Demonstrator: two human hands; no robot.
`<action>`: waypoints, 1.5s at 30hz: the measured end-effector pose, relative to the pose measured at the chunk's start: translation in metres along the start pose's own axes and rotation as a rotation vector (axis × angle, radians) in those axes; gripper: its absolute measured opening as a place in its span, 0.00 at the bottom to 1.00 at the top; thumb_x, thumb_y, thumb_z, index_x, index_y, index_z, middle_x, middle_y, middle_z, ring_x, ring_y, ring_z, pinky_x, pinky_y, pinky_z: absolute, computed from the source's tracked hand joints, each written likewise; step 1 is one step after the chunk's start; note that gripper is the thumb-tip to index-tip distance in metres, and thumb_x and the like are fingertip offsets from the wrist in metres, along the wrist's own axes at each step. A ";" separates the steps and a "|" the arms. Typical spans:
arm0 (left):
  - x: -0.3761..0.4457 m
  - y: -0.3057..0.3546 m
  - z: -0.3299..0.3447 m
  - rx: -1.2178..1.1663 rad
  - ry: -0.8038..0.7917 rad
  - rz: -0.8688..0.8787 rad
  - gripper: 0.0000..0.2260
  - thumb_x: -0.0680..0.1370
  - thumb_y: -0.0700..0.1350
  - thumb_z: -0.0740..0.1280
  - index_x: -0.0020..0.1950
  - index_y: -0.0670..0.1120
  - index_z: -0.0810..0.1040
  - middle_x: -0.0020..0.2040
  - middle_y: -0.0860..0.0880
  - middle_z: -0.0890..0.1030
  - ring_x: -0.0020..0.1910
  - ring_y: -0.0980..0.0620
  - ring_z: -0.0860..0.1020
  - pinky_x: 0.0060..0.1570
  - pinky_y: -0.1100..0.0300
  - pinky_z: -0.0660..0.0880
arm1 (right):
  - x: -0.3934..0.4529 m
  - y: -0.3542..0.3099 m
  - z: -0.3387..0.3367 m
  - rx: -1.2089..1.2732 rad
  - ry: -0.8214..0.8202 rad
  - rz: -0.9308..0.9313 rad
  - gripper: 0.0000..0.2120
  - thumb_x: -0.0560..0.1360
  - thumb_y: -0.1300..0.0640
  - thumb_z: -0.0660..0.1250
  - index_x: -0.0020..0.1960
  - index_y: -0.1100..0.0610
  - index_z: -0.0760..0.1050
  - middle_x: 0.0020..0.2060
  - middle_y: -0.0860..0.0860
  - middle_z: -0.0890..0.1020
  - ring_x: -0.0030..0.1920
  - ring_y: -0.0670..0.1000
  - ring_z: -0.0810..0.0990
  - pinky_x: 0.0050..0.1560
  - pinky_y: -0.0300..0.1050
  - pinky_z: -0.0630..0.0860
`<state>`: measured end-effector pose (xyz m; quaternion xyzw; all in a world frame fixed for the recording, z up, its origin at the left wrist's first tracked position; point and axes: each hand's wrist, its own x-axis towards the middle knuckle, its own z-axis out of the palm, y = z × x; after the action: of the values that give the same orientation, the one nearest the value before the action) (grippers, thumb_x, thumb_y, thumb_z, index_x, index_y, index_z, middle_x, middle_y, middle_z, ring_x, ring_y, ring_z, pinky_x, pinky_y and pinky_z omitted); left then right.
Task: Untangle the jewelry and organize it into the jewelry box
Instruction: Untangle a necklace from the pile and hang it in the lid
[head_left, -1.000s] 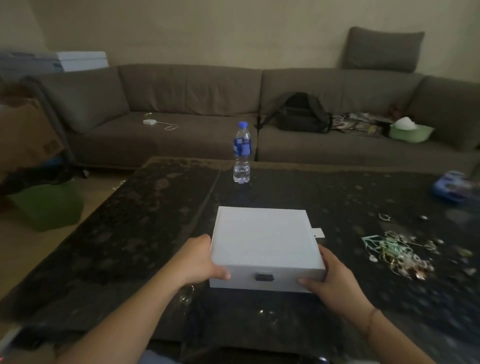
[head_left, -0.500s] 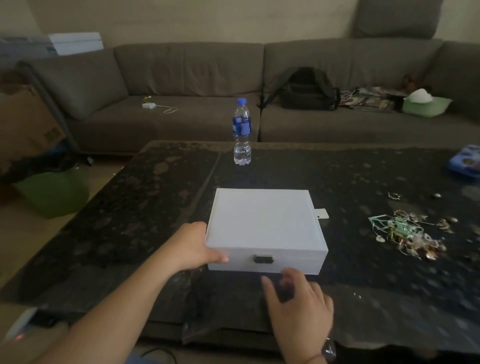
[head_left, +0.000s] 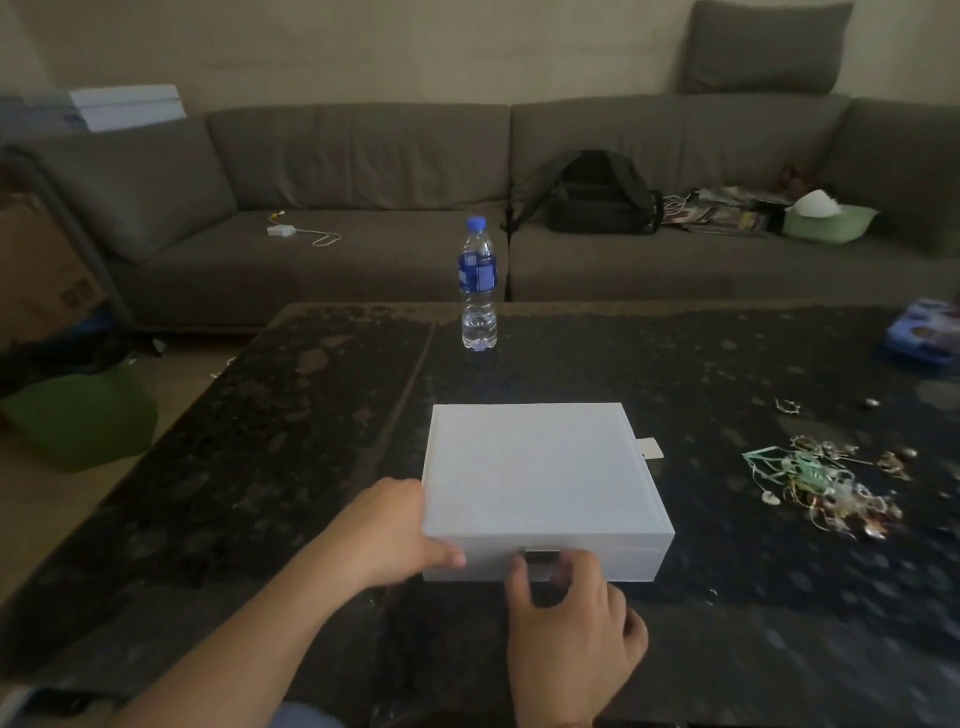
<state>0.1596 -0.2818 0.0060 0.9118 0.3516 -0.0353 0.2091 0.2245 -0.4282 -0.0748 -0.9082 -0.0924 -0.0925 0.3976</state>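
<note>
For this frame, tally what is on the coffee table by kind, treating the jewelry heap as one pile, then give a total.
White jewelry box, closed: 1
Water bottle: 1
Tangled jewelry pile: 1
Blue packet at the table's far right edge: 1
Small white tag beside the box: 1
Loose small pieces near the pile: too blurred to count
Total: 5

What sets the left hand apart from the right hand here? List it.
The left hand grips the jewelry box at its left front corner; the right hand is at the dark clasp on the front face. The left hand's thumb lies along the front face; the right hand's fingers curl round the clasp. Both touch the closed box.
</note>
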 end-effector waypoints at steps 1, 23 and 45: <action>0.000 0.000 0.000 0.014 -0.006 -0.005 0.24 0.69 0.58 0.77 0.62 0.54 0.78 0.53 0.57 0.81 0.47 0.59 0.79 0.46 0.62 0.78 | 0.000 0.001 0.001 -0.005 0.005 -0.009 0.16 0.65 0.40 0.75 0.41 0.46 0.71 0.33 0.39 0.73 0.41 0.48 0.78 0.60 0.55 0.69; 0.086 0.014 -0.091 -0.521 0.536 0.190 0.18 0.79 0.59 0.64 0.42 0.44 0.74 0.37 0.49 0.77 0.36 0.55 0.76 0.38 0.58 0.70 | 0.038 0.026 -0.019 0.354 0.198 -0.303 0.13 0.68 0.45 0.69 0.47 0.51 0.76 0.36 0.45 0.76 0.36 0.50 0.75 0.40 0.47 0.76; 0.094 -0.004 0.036 -0.933 0.433 -0.065 0.34 0.79 0.60 0.63 0.80 0.53 0.50 0.79 0.50 0.58 0.76 0.51 0.61 0.71 0.52 0.63 | 0.139 -0.025 -0.016 -0.270 -0.604 -0.925 0.16 0.80 0.41 0.58 0.65 0.44 0.70 0.56 0.43 0.75 0.55 0.48 0.76 0.46 0.41 0.72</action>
<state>0.2305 -0.2350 -0.0481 0.6963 0.3934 0.3086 0.5150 0.3515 -0.4100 -0.0128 -0.8022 -0.5774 -0.0044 0.1519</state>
